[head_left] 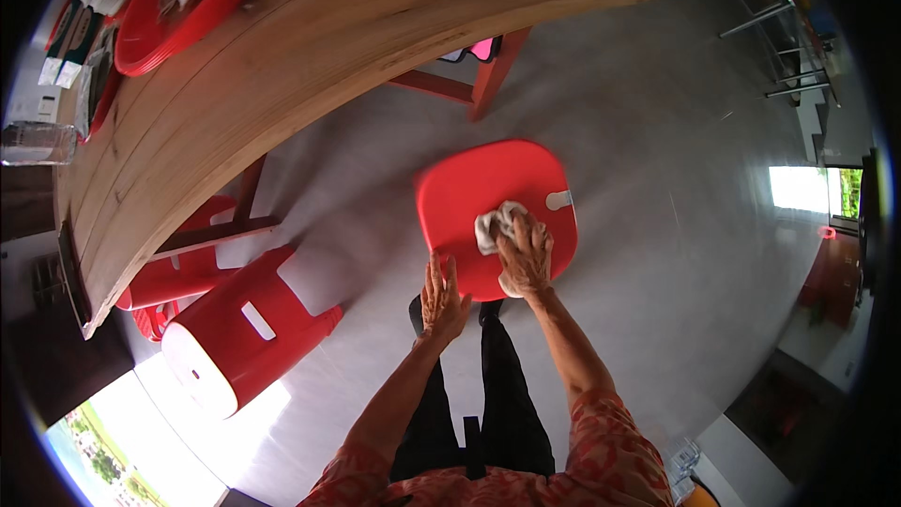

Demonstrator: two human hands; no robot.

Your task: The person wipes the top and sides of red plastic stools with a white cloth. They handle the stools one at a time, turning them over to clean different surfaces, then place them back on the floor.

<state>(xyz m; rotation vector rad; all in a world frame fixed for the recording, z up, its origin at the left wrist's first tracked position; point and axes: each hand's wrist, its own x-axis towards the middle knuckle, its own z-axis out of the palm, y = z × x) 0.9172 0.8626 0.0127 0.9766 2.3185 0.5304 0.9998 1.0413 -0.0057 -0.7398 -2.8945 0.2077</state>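
A red plastic stool (488, 174) stands in front of my legs, its rounded seat facing up. On the seat, my right hand (526, 258) presses a crumpled whitish cloth (490, 228), the fingers bent over its right side. Beyond that hand, a pale slot (558, 200) shows at the seat's right edge. My left hand (441, 300) rests against the near left edge of the stool, its fingers stretched out and nothing seen in them.
A wooden table (310, 66) with reddish legs curves across the upper left. On it are a red basin (155, 38) and a clear container (38, 144). Another red stool (235, 329) stands at the lower left. A metal rack (779, 28) stands at the far right.
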